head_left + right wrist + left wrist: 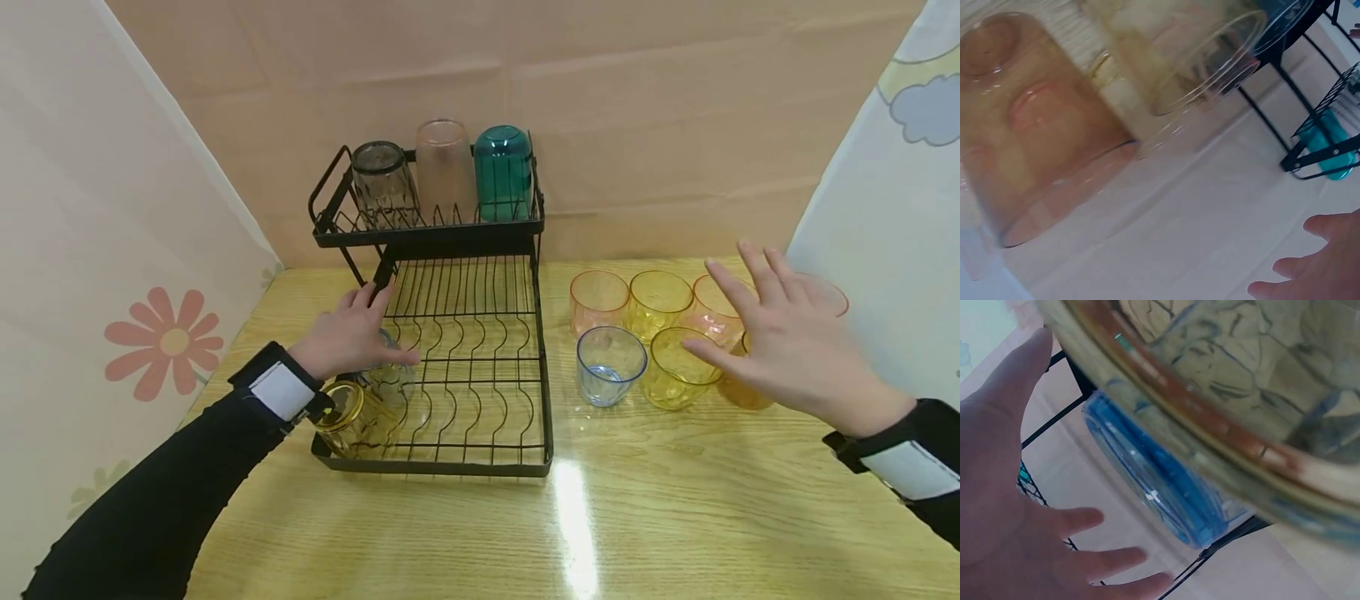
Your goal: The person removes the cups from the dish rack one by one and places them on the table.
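Observation:
My left hand point(348, 337) is over the left side of the lower rack, fingers spread around a blue-rimmed glass point(392, 379). In the left wrist view its fingers are extended, with a gap between them and the blue glass point(1154, 478). Nearer to me, an upside-down yellow glass point(351, 417) sits in the rack's front left corner; its rim fills much of the left wrist view. My right hand point(806, 358) hovers with spread fingers over the right end of the glasses on the table, partly hiding an amber glass point(741, 392). It holds nothing.
A black two-tier dish rack point(431, 468) stands on the wooden table point(465, 533). Its top tier carries a grey glass point(382, 187), a pale pink glass point(445, 171) and a teal glass point(502, 171). Right of it stand a blue-rimmed glass point(603, 383) and several yellow and pink glasses.

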{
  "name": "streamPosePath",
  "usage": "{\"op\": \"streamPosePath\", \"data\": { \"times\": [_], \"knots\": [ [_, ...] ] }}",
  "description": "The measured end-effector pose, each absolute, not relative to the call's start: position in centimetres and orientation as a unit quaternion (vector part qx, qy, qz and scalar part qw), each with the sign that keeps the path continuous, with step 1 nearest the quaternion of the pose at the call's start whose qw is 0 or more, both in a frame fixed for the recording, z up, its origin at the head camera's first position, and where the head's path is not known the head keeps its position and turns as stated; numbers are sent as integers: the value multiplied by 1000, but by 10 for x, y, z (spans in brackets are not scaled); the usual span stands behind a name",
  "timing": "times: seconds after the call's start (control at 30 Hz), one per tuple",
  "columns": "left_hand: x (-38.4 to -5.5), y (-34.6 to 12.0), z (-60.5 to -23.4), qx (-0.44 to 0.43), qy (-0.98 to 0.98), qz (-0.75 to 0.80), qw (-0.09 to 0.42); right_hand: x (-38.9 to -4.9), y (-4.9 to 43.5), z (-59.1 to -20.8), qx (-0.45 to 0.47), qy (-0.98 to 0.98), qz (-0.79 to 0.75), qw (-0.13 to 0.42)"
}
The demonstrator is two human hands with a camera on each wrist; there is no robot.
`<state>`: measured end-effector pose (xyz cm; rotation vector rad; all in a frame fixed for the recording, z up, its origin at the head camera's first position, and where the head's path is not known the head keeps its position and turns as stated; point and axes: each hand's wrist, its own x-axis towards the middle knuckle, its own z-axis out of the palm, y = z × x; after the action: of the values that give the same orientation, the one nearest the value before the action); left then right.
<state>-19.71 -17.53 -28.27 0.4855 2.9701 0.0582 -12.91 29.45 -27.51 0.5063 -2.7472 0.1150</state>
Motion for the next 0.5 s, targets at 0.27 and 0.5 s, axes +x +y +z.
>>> {"op": "streamPosePath", "data": {
  "times": [0.27, 0.5],
  "knots": [
    [-196, -173, -284, 171, 975, -2, 138, -131, 256, -267, 265, -944, 11, 195],
    [-195, -171, -282, 176, 968, 8, 179, -134, 222, -267, 320, -928, 1, 192]
  ]
}}
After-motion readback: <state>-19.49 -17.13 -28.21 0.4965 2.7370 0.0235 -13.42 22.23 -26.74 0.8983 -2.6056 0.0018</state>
